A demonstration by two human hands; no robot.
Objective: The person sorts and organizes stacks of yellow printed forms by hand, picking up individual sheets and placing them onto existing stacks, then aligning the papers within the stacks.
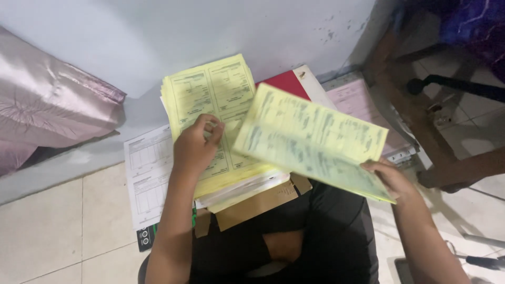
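1. The person sits on the tiled floor (52, 226) against the pale wall (158, 37), with a thick stack of yellow forms (210, 94) resting on their lap over a brown cardboard backing (252, 208).
2. The left hand (197, 144) lies on top of the stack, fingers curled and pressing down on the upper sheet near its middle. It pins rather than pinches.
3. The right hand (392, 179) is closed on the lower right edge of a lifted yellow sheet (313, 139), which hangs in the air, tilted, right of the stack and above the knee.
4. White forms (147, 173) stick out from under the stack on the left; a red folder (286, 83) and a pink sheet (352, 97) lie beyond it, near the wall.
5. To do this well, I'd judge the left hand should keep firm pressure so the pile does not slide off the lap.
6. The thin lifted sheet looks floppy; holding it closer to a corner and moving it flat would likely save it from creasing.
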